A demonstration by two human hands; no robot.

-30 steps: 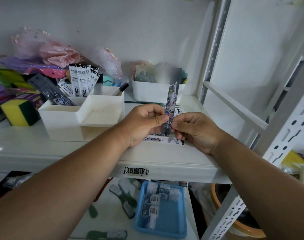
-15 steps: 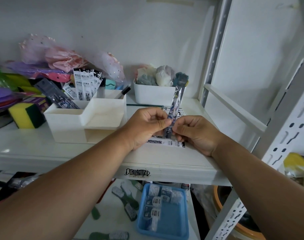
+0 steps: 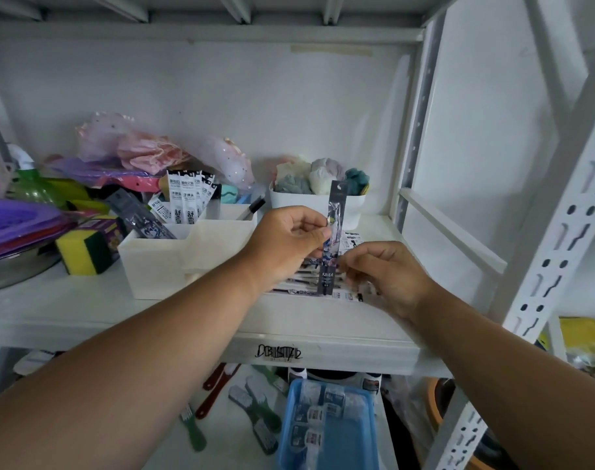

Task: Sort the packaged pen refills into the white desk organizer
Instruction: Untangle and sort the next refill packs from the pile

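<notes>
My left hand (image 3: 289,239) pinches a dark, narrow refill packet (image 3: 331,245) by its middle and holds it upright over the shelf. My right hand (image 3: 387,276) hovers just right of the packet's lower half with loosely curled fingers, holding nothing that I can see. Beneath both hands lies a pile of packaged refills (image 3: 309,283) on the shelf. The white desk organizer (image 3: 153,266) stands to the left, touching my left wrist. White refill packets (image 3: 184,198) stand in its back compartment and dark ones (image 3: 136,215) lean in its left one.
A white bin of cloth balls (image 3: 353,208) stands behind the hands. A yellow-green sponge (image 3: 84,252), purple items and a metal bowl crowd the shelf's left. The shelf upright (image 3: 415,130) rises at right. Below sit a blue tray (image 3: 364,435) and brushes.
My left hand has lifted the dark packet higher. My right hand, which pinched the packet's lower end before, has come off it and dropped slightly to the right.
</notes>
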